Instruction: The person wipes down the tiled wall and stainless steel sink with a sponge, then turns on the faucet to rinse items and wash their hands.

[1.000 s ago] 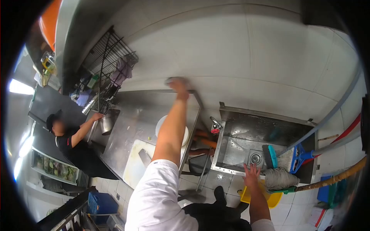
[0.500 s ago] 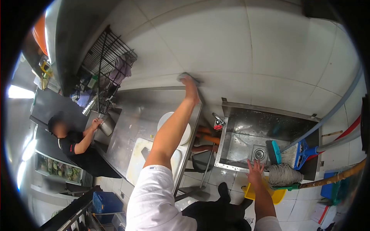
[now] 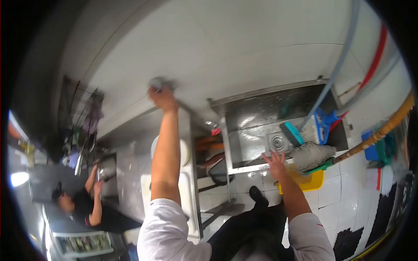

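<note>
So the left hand is reaching way up and pressing a grey pad against the pale wall, just past the back edge of the metal counter. The fingers are clamping on that pad, though blur is hiding exactly how they're sitting, and I'm guessing the palm side is facing the wall so the pad is getting some push behind it. The right hand isn't gripping anything: its fingers are spreading apart over the front rim of the sink, near the drain, probably because the body is leaning forward and needing a prop. A white board and a round white thing are lying on the counter under the outstretched arm, and the arm is passing over them, likely to be getting at the wall without shifting them. Over in the sink, a teal brush is resting beside the drain, with a blue-headed tool leaning next to it. A stringy mop is lying along the front rim above a yellow bucket, maybe so drips are landing in there. Off to the left, another person is standing by the counter with hands at a metal pot.
</note>
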`<state>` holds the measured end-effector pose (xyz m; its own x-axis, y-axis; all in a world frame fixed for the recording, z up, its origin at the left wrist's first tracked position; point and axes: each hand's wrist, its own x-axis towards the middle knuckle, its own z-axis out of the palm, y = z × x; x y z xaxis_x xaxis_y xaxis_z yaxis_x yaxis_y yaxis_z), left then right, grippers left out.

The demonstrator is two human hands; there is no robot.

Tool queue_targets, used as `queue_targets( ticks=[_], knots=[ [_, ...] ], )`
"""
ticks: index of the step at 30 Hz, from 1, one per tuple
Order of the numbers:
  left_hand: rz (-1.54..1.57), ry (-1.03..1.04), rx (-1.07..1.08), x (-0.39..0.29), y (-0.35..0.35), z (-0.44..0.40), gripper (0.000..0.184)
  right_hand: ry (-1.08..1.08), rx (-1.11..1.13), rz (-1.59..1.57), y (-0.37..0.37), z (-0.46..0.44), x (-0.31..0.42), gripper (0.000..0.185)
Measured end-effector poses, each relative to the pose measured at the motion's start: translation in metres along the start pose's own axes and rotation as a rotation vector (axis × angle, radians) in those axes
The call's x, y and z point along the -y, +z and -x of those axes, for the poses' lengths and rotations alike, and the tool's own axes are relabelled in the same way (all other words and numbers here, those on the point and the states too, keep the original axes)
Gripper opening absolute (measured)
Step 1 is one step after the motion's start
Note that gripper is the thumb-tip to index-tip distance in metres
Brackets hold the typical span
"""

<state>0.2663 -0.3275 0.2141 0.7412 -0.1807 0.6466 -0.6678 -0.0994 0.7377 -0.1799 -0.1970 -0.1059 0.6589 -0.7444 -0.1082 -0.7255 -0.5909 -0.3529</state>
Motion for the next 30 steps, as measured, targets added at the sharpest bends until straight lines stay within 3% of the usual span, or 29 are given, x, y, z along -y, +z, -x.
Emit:
queue_targets(
  ticks=[1, 3, 5, 6, 7, 9, 11, 14, 15, 17, 18, 19, 21, 24, 25, 27, 29, 30],
  knots=[
    [0.069, -0.071, 0.242, -0.004, -0.022, -0.003, 0.032, 0.015, 0.063, -0.034, 0.0, -0.001, 0.001, 0.094],
    [0.014, -0.109, 0.364, -0.055, -0.076, 0.006, 0.037, 0.018, 0.081, -0.046, -0.005, -0.002, 0.002, 0.095],
    [-0.025, -0.065, 0.523, -0.052, -0.14, -0.01, 0.04, -0.013, 0.063, -0.132, -0.016, -0.004, 0.004, 0.093],
    [-0.29, 0.082, 0.503, -0.017, -0.172, -0.026, 0.041, 0.018, 0.038, -0.198, -0.021, 0.002, 0.003, 0.092],
    [-0.491, 0.08, 0.515, -0.032, -0.209, -0.024, 0.037, 0.025, 0.031, -0.196, -0.02, 0.001, 0.005, 0.092],
    [-0.694, 0.142, 0.628, -0.037, -0.259, -0.019, 0.029, -0.085, -0.186, -0.383, -0.009, 0.014, 0.006, 0.082],
    [-0.81, 0.105, 0.782, -0.013, -0.264, -0.01, 0.032, -0.111, -0.231, -0.409, -0.018, 0.031, 0.02, 0.065],
    [-0.828, 0.219, 1.062, 0.064, -0.245, -0.007, 0.029, -0.091, -0.367, -0.404, -0.046, 0.062, 0.047, 0.068],
    [-0.934, 0.259, 1.026, 0.074, -0.238, 0.0, 0.028, -0.051, -0.392, -0.384, -0.053, 0.075, 0.05, 0.068],
    [-0.96, 0.233, 1.171, 0.136, -0.223, -0.011, 0.032, -0.01, -0.33, -0.499, -0.071, 0.086, 0.059, 0.066],
    [-0.947, 0.169, 1.301, 0.127, -0.219, -0.007, 0.047, 0.034, -0.363, -0.469, -0.078, 0.097, 0.058, 0.063],
    [-0.906, -0.01, 1.372, 0.184, -0.207, -0.013, 0.065, 0.064, -0.376, -0.454, -0.085, 0.109, 0.054, 0.063],
    [-0.917, -0.092, 1.465, 0.204, -0.198, -0.005, 0.061, 0.134, -0.52, -0.438, -0.098, 0.13, 0.041, 0.061],
    [-0.978, -0.23, 1.462, 0.127, -0.2, 0.008, 0.054, 0.328, -0.621, -0.478, -0.129, 0.168, 0.02, 0.049],
    [-0.966, -0.245, 1.456, 0.132, -0.201, 0.002, 0.054, 0.366, -0.692, -0.478, -0.131, 0.177, 0.006, 0.048],
    [-0.96, 0.057, 1.456, 0.141, -0.202, -0.015, 0.045, 0.495, -0.78, -0.491, -0.145, 0.194, -0.018, 0.046],
    [-0.929, 0.074, 1.235, 0.102, -0.216, -0.024, 0.041, 0.584, -0.795, -0.503, -0.176, 0.202, -0.031, 0.046],
    [-0.899, 0.044, 1.13, 0.068, -0.227, -0.027, 0.04, 0.606, -0.908, -0.46, -0.188, 0.202, -0.041, 0.047]
  ],
)
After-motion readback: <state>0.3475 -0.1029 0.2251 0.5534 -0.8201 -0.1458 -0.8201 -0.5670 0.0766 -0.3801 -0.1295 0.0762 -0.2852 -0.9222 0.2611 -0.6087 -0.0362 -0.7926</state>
